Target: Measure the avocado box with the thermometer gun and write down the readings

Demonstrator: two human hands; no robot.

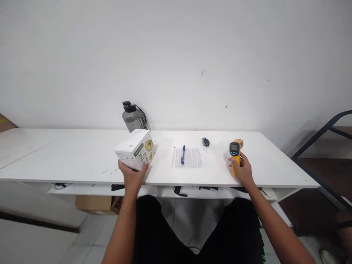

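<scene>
My left hand [134, 176] grips the lower part of a white cardboard box [135, 150] with avocado pictures and green lettering. The box is tilted and hides part of the table behind it. On the right, my right hand [243, 169] is closed around the handle of a yellow infrared thermometer [235, 154], its small grey screen facing me. Between the hands lies a sheet of paper [194, 158] covered in dense writing, with a blue pen [183, 155] across it. Behind the sheet, a dark digital watch [205, 142] rests on the table.
A grey translucent bottle [133, 117] with a black lid stands against the wall behind the box. The white table [68, 154] has an open shelf [170, 191] below its front edge. A cardboard carton [93, 204] sits underneath at left; a dark metal frame [324, 130] stands at right.
</scene>
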